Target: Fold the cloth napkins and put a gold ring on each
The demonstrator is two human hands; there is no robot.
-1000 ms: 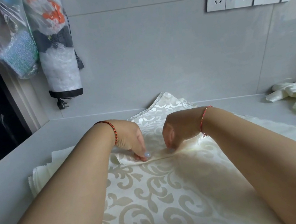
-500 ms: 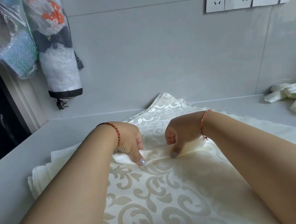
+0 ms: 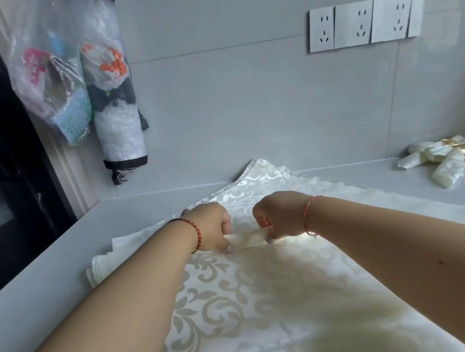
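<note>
While both hands work side by side at its middle, the napkin point(image 3: 245, 304) lies spread on the grey counter point(image 3: 44, 284), one corner pointing at the back wall. The left hand point(image 3: 210, 228) and the right hand point(image 3: 282, 218) each pinch a raised pleat point(image 3: 249, 238) of the cloth, fingers curled tight round it, fingertips down on the fabric. Both wrists wear a red string bracelet. More napkins sit in a stack point(image 3: 101, 260) under the spread one, showing at its left edge. Far right on the counter rests a finished napkin point(image 3: 448, 164) with a gold ring point(image 3: 258, 185) round its middle. Plastic bags point(image 3: 59, 87) hang at the upper left, and sockets point(image 3: 362, 23) line the wall.
</note>
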